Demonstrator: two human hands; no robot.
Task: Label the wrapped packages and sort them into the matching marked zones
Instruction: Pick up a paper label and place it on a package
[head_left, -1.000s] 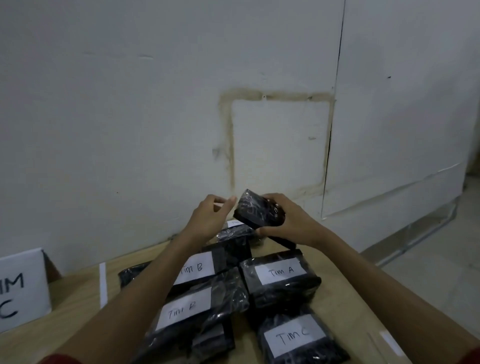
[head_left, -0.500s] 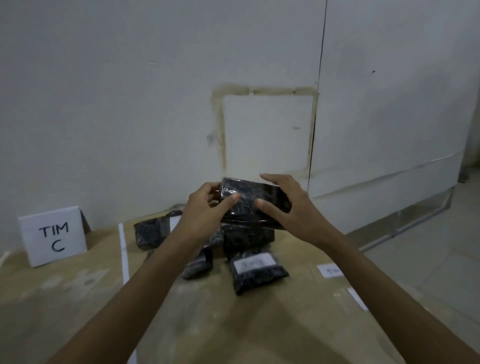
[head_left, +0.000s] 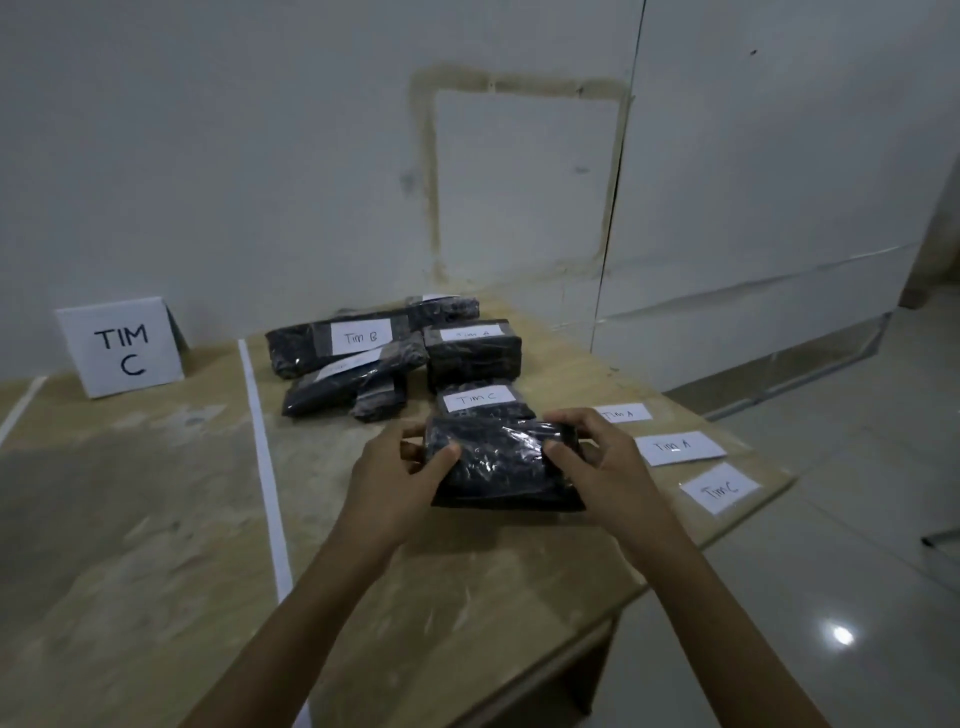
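Left hand (head_left: 393, 470), right hand (head_left: 605, 467) clasp package (head_left: 493, 470) ends, thumbs on top.

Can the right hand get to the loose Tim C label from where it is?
Probably yes: the loose Tim C label lies uncovered just right of the right hand, nothing between them. But that hand grips the wrapped package now.

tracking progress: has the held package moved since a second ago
Yes. The held package came down and closer: from above the pile to just in front of the Tim C package.
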